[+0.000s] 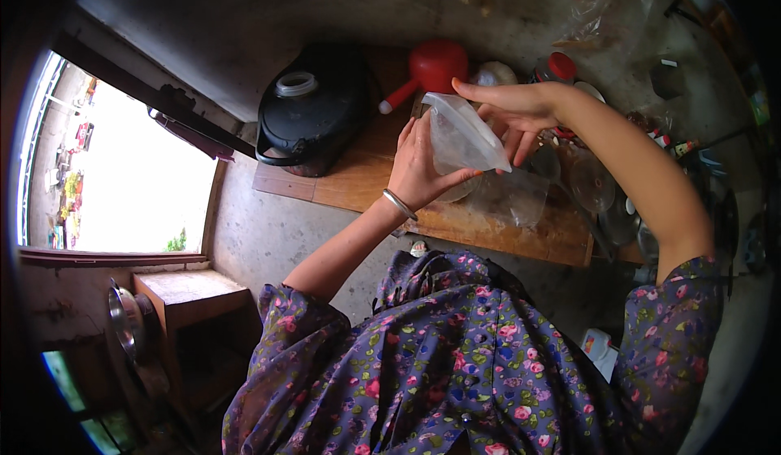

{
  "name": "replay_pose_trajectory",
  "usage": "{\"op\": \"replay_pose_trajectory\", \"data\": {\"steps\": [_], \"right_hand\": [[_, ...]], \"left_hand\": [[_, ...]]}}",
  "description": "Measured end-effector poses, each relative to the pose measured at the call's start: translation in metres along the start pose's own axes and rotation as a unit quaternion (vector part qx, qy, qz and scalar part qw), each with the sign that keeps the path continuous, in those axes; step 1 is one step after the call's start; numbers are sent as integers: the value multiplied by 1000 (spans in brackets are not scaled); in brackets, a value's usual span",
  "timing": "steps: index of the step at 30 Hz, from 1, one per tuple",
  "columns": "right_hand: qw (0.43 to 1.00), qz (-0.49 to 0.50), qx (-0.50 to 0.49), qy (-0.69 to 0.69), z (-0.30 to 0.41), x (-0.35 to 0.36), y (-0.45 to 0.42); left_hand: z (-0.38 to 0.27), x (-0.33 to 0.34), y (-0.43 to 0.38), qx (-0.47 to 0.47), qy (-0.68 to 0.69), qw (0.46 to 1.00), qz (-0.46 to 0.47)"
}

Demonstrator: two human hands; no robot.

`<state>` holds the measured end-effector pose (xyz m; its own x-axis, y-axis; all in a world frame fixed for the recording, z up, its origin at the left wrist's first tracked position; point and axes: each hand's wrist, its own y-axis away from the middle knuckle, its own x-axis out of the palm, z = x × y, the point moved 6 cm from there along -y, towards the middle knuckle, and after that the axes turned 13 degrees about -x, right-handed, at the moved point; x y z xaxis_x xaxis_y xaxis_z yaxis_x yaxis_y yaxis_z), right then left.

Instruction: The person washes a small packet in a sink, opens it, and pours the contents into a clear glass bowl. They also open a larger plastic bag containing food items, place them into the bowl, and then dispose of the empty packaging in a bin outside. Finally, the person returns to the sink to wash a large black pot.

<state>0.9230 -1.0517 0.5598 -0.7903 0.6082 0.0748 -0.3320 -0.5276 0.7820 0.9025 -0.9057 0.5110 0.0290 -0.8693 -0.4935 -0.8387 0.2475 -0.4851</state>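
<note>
A translucent plastic bag (457,138) is held up above the wooden table. My left hand (424,165), with a silver bangle at the wrist, grips its left and lower edge between thumb and fingers. At the bag's upper right is my right hand (515,110), thumb stretched toward the top corner and fingers curled behind; whether it pinches the bag is not clear. Another clear plastic bag (518,199) lies on the table just below, beside a round dish partly hidden by my left hand and the held bag.
On the wooden table (348,180) a large black container (317,113) stands at the left, and a red plastic ladle (436,68) lies at the back. A red-lidded jar (560,68) and several lids and utensils crowd the right. An open doorway is far left, near a wooden cabinet (189,290).
</note>
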Motion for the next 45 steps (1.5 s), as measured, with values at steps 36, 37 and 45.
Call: {"op": "replay_pose_trajectory", "data": {"steps": [36,37,45], "right_hand": [[499,-544,-463,491,21,46,56],[498,-550,-467,481,23,45,57],[467,-536,-473,520,31,44,55]], "left_hand": [[13,-29,12,-80,-69,994,-17],[14,-30,11,-82,-76,994,-15],[14,-25,8,-42,-74,996,-16]]}}
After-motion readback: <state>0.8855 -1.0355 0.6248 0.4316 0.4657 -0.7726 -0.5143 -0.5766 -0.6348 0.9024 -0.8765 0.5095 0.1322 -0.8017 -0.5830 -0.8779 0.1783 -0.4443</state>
